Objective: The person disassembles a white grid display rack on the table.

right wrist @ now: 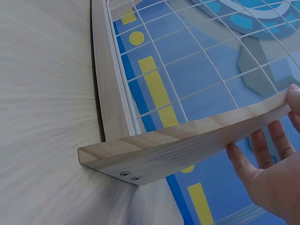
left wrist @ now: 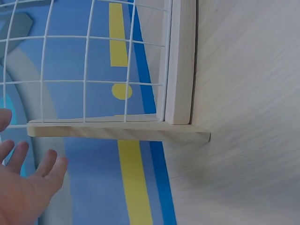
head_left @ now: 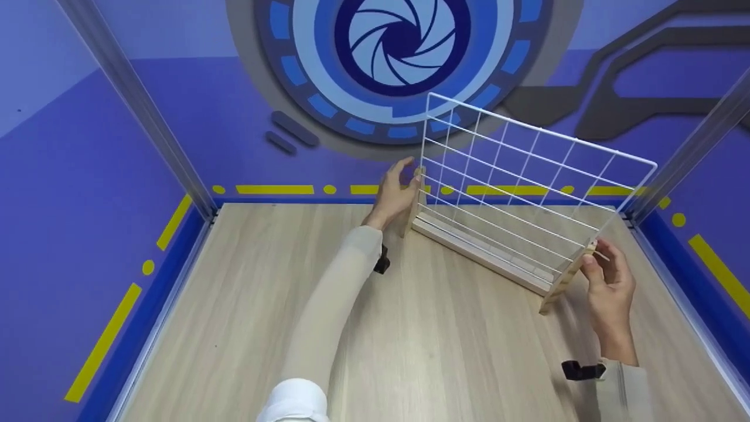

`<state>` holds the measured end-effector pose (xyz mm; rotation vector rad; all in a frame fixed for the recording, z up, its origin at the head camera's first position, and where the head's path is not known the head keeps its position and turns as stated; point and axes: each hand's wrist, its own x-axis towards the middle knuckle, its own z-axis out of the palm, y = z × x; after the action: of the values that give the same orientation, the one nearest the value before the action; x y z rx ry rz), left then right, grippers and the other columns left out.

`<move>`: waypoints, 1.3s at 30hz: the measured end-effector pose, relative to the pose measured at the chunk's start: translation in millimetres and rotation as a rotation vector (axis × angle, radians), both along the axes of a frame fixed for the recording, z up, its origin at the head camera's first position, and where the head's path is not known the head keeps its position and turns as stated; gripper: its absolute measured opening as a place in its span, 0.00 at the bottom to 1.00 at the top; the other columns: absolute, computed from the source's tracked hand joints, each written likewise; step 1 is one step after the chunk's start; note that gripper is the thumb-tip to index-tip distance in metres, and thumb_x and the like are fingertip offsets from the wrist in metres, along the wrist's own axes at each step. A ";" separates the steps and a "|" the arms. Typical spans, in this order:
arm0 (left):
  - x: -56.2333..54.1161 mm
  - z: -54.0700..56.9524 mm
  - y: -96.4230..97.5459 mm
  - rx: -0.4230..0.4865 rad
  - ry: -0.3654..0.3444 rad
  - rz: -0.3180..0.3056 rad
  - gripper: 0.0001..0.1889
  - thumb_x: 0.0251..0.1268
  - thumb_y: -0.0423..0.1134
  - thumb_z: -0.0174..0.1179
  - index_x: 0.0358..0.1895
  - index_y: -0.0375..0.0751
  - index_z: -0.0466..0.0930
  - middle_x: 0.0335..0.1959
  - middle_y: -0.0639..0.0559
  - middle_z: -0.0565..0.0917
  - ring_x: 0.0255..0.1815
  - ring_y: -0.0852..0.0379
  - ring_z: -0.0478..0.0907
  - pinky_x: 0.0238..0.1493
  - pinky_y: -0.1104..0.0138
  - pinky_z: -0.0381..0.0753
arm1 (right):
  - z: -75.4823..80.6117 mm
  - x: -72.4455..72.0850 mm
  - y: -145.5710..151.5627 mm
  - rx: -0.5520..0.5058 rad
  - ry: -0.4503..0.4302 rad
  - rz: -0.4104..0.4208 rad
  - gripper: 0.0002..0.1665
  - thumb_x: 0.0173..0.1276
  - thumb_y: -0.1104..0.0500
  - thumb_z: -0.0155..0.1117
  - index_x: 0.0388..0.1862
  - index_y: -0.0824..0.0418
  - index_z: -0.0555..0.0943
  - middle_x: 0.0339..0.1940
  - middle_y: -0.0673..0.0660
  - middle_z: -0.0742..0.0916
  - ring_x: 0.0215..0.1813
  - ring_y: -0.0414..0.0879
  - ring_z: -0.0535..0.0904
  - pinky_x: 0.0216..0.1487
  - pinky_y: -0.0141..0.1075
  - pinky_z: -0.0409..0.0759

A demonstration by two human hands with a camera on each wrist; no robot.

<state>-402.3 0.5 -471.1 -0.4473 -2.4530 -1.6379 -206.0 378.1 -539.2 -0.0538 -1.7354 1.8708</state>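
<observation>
A white wire grid panel [head_left: 515, 170] stands upright in a wooden stand made of a long base bar [head_left: 480, 255] and two wooden end boards. My left hand [head_left: 395, 193] is at the top of the left end board [left wrist: 117, 131]. In the left wrist view, its fingers [left wrist: 56, 171] are loosely spread beside the board, and the thumb reaches near the grid's edge. My right hand [head_left: 612, 287] holds the upper end of the right end board [right wrist: 187, 136], thumb on its edge and fingertips against its outer face. Two screw heads [right wrist: 130, 175] show low on that face.
The stand rests at an angle on a light wood-grain table [head_left: 410, 351], toward its back right. Blue-purple printed walls [head_left: 176, 129] close off the back and sides, with metal posts [head_left: 146, 111] at the corners.
</observation>
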 end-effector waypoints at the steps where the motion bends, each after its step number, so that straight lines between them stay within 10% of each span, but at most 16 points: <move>1: 1.6 1.6 -1.2 -0.018 0.017 0.008 0.28 0.79 0.38 0.60 0.78 0.40 0.70 0.78 0.45 0.75 0.81 0.47 0.68 0.84 0.58 0.62 | -0.1 -0.2 0.2 -0.003 0.004 0.000 0.26 0.81 0.69 0.58 0.75 0.66 0.74 0.64 0.54 0.83 0.69 0.51 0.75 0.62 0.23 0.81; 23: 36.2 3.2 6.4 -0.008 0.273 -0.085 0.33 0.71 0.43 0.70 0.76 0.39 0.72 0.75 0.43 0.76 0.76 0.43 0.74 0.79 0.56 0.70 | -3.4 -3.3 0.8 -0.021 0.010 -0.003 0.26 0.80 0.70 0.58 0.75 0.64 0.75 0.63 0.54 0.83 0.69 0.53 0.76 0.60 0.23 0.82; 39: 58.4 1.7 36.2 -0.079 0.352 -0.106 0.40 0.65 0.50 0.74 0.77 0.40 0.71 0.77 0.45 0.75 0.85 0.44 0.61 0.86 0.47 0.57 | -3.6 -4.0 1.6 -0.026 0.020 0.002 0.27 0.80 0.71 0.58 0.75 0.66 0.75 0.62 0.55 0.83 0.67 0.52 0.77 0.59 0.24 0.83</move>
<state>-343.8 36.8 -469.4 -0.8131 -2.2668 -1.3611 -210.0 379.7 -542.8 -0.0441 -1.6985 1.8894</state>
